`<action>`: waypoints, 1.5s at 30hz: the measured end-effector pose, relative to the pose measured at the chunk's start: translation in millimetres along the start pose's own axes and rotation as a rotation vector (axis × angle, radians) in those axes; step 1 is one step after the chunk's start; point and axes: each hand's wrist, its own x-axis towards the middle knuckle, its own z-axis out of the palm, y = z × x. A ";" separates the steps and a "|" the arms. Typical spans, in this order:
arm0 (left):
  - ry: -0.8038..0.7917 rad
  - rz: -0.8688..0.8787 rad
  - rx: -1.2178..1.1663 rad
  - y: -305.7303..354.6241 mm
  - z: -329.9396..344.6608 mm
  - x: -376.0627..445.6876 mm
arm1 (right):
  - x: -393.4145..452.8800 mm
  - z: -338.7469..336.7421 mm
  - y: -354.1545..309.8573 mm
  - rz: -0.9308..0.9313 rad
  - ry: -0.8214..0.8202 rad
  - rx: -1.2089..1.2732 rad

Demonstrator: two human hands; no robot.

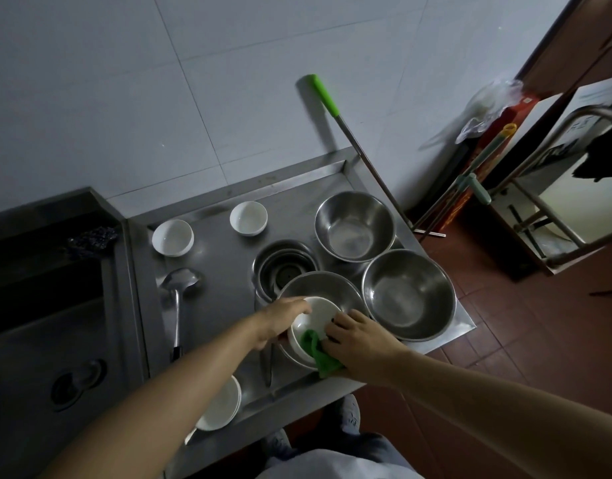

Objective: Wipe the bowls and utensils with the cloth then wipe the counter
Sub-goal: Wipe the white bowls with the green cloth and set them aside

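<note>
A plain working kitchen — a stainless steel counter [225, 271] stands against a white tiled wall [125, 98], beside a deep steel sink [55, 323]. Round steel mixing bowls [354, 226], small white ceramic bowls [248, 217] and a long steel ladle [176, 299] lie on it — a green-handled mop [335, 112] leans above red floor tiles [504, 340].

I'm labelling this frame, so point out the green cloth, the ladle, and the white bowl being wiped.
green cloth [318, 350]: head view, on the fold draped over the bowl's rim.
ladle [180, 281]: head view, on its scoop.
white bowl being wiped [320, 314]: head view, on its bare inner wall.
</note>
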 end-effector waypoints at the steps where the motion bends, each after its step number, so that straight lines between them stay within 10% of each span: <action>1: 0.050 0.002 -0.076 0.3 3.9 1.1 | 6.3 -1.6 -1.4 0.039 0.005 -0.008; 10: 0.307 0.112 -0.275 -23.7 43.3 4.8 | 31.1 -0.9 -28.7 0.398 -0.002 0.325; 20: 0.037 0.085 -0.056 -3.0 9.8 -8.4 | -1.5 9.1 0.8 -0.085 0.164 0.228; 27: 0.323 0.198 -0.238 -22.8 40.1 0.7 | 23.4 -7.1 -6.1 0.177 0.169 0.237; 34: -0.124 0.017 -0.012 4.4 -2.9 -29.1 | -4.2 -9.2 6.7 -0.120 0.099 0.248; 42: 0.065 0.256 0.141 2.7 -23.1 -23.0 | 15.8 -62.6 25.2 0.464 -0.290 1.047; 45: 0.058 0.274 0.031 -5.8 -24.2 -26.5 | 13.1 -58.3 35.4 0.580 -0.144 1.417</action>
